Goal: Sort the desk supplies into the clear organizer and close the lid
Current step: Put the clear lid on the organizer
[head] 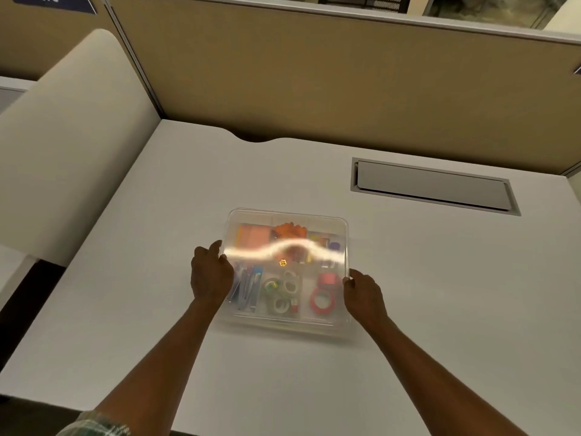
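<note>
We note a white desk (408, 294) filling most of the frame, backed by a tan cubicle partition (314, 73) across the top. A cream chair back (72, 146) stands at the left edge, and a grey cable-access flap (430, 187) is set into the desk at the upper right.

The clear organizer (284, 324) sits at the centre of the frame, its near edge toward us. Its clear lid (289, 220) lies over it, held by both hands; we cannot tell whether it is fully seated. A bright streak of glare crosses the lid's middle and blurs what lies beneath.

The left hand (211, 275) grips the lid's left edge, thumb on the rim and fingers curled down along the side; its forearm runs in from the lower left, with a plaid sleeve (94, 424) at the bottom edge. The right hand (363, 291) pinches the lid's right edge, fingers closed on the rim, forearm entering from the lower right.

Through the lid we see:
- blue pens (248, 287) in the lower-left compartment, partly covered by the left hand
- tape rolls (281, 292) in the lower-middle compartment
- a red tape roll (322, 302) at lower right
- pink sticky notes (254, 236) at upper left
- orange items (289, 229) at upper middle, too blurred to name
</note>
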`<state>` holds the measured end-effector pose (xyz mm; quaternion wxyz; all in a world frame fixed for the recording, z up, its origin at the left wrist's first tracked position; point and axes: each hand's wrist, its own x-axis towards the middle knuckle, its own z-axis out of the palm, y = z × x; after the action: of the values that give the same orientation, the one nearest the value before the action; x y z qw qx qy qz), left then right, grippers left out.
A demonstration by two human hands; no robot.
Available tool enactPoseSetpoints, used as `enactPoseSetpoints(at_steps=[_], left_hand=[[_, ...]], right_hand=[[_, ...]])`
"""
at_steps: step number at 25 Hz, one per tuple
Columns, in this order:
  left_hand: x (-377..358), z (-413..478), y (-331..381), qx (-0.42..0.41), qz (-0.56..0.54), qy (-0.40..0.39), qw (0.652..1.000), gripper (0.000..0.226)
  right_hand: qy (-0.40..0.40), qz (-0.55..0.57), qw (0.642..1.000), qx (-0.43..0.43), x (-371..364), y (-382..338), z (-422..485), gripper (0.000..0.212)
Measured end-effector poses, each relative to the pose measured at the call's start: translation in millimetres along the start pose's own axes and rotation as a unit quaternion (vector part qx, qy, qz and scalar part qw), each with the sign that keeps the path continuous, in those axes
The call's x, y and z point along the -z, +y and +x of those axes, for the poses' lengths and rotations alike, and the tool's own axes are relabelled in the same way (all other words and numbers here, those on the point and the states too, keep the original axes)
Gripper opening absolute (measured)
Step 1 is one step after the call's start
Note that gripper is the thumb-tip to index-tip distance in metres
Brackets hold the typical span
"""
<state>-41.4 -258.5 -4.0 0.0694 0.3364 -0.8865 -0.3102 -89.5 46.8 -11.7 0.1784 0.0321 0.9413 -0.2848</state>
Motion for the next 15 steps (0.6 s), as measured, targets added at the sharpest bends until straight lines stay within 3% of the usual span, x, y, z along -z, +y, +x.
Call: enactPoseSetpoints(at_steps=[5, 10, 15], left_hand=[[-3.2, 14.5, 3.6, 0.019, -0.012, -0.024, 0.999, 0.035], [-5.4, 32.6, 9.3, 0.106, -0.052, -0.064, 0.991, 0.031], [-12.0, 54.3, 24.8, 0.114, -0.065, -0.066, 0.989, 0.035]], right_hand=[[0.003, 0.061, 0.997, -0.044, 2.5, -5.3, 5.2, 0.03], [-0.036, 0.188, 0.97, -0.15, 12.6, -12.5, 10.3, 0.023], [-0.011, 0.214, 0.963, -0.161, 18.4, -27.4, 31.1, 0.029]])
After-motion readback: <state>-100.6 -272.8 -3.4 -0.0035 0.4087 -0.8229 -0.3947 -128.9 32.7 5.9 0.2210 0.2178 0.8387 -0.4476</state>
